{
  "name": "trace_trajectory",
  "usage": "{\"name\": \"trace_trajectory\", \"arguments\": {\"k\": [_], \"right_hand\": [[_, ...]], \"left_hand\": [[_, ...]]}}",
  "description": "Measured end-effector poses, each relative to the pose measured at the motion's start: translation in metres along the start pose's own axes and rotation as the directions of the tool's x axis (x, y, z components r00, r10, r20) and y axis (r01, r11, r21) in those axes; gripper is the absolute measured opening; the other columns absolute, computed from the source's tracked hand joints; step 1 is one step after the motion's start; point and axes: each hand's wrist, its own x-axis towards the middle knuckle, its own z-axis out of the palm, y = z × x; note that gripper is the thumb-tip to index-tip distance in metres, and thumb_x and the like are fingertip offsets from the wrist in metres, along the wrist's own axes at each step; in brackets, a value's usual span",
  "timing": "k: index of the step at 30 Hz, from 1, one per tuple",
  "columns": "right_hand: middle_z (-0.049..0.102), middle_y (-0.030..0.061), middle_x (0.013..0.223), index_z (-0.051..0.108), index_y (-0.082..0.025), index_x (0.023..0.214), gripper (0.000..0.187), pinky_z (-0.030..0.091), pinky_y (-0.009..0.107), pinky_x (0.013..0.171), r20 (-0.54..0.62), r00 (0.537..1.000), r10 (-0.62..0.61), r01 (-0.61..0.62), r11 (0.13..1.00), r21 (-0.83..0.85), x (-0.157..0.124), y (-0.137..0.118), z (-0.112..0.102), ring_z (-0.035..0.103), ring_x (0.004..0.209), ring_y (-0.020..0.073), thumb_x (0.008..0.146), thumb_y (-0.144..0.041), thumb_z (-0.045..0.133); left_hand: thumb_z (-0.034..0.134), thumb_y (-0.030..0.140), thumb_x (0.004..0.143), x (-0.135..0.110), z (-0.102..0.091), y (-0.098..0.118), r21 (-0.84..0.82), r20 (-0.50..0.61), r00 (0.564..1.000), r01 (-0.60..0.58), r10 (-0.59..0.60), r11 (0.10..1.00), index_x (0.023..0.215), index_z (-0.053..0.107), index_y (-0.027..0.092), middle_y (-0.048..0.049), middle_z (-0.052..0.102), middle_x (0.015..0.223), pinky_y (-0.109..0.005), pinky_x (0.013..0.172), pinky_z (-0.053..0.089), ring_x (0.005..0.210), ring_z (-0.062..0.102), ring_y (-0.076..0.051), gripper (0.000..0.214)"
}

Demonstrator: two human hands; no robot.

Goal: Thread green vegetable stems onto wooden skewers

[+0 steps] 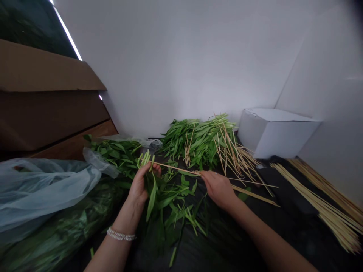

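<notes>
My left hand (141, 179) clasps greens (152, 200), likely limp, best held by the stems (146, 156); opposite, my right hand (218, 189) clamps seemingly stiff sticks (195, 172).

The greens (146, 158) are standing in a small gathered bunch, pale cut stems pointing upward and long narrow leaves hanging below, while the thin tan sticks (255, 195) are lying in a slim bundle to the right, sloping down rightward, one reaching left to the stems.
</notes>
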Motion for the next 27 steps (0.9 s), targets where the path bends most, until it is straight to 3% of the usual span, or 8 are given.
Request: {"name": "trace_trajectory", "arguments": {"k": [4,7,11,14,19,27], "right_hand": [[0.065,0.003,0.078,0.059,-0.021,0.09,0.027,0.042,0.025,0.066,-0.01,0.993,0.118,-0.117,0.99,0.074,0.001,0.009,0.001,0.062,0.072,0.0159,0.098,-0.024,0.033],[0.063,0.0014,0.071,0.058,-0.021,0.091,0.027,0.041,0.025,0.063,-0.098,0.963,0.252,-0.231,0.955,0.188,0.003,0.02,0.003,0.06,0.064,0.0158,0.098,-0.027,0.032],[0.064,0.0015,0.072,0.055,-0.02,0.097,0.027,0.043,0.028,0.064,-0.188,0.894,0.408,-0.346,0.892,0.29,0.005,0.038,0.0,0.06,0.061,0.0164,0.097,-0.031,0.03],[0.064,0.0016,0.072,0.052,-0.02,0.1,0.027,0.045,0.03,0.063,-0.233,0.837,0.494,-0.398,0.844,0.36,0.004,0.057,-0.006,0.058,0.056,0.0152,0.096,-0.036,0.03],[0.065,0.0032,0.078,0.049,-0.022,0.096,0.035,0.049,0.029,0.057,-0.234,0.752,0.617,-0.415,0.718,0.559,0.003,0.1,-0.021,0.061,0.058,0.0146,0.093,-0.054,0.036],[0.065,0.0035,0.076,0.05,-0.023,0.089,0.039,0.053,0.037,0.067,-0.282,0.61,0.741,-0.323,0.557,0.765,0.013,0.165,-0.046,0.063,0.063,0.0173,0.081,-0.061,0.054]], "left_hand": [[0.081,0.018,0.058,-0.004,0.001,-0.005,0.155,0.043,0.999,-0.035,0.028,0.987,0.09,0.066,0.02,0.0021,0.07,0.075,-0.024,0.07,0.055,0.067,0.066,-0.012,0.036],[0.083,0.021,0.057,-0.008,0.003,-0.016,0.318,0.199,0.98,-0.047,-0.018,0.947,0.107,0.062,0.021,0.0,0.071,0.08,-0.023,0.068,0.051,0.073,0.066,-0.014,0.055],[0.077,0.027,0.069,-0.014,0.004,-0.035,0.516,0.462,0.877,-0.145,-0.131,0.844,0.115,0.061,0.019,-0.0038,0.07,0.085,-0.024,0.073,0.048,0.08,0.065,-0.015,0.049],[0.072,0.029,0.073,-0.016,0.0,-0.05,0.644,0.572,0.793,-0.278,-0.208,0.713,0.108,0.065,0.017,-0.0063,0.07,0.089,-0.026,0.072,0.048,0.077,0.063,-0.015,0.038],[0.071,0.03,0.072,-0.014,-0.011,-0.063,0.734,0.662,0.7,-0.536,-0.267,0.417,0.099,0.072,0.019,-0.0061,0.071,0.091,-0.028,0.075,0.049,0.082,0.064,-0.019,0.029],[0.069,0.03,0.074,-0.014,-0.011,-0.061,0.714,0.698,0.673,-0.629,-0.245,0.309,0.099,0.073,0.02,-0.0059,0.072,0.092,-0.028,0.076,0.049,0.083,0.065,-0.02,0.027]]}}
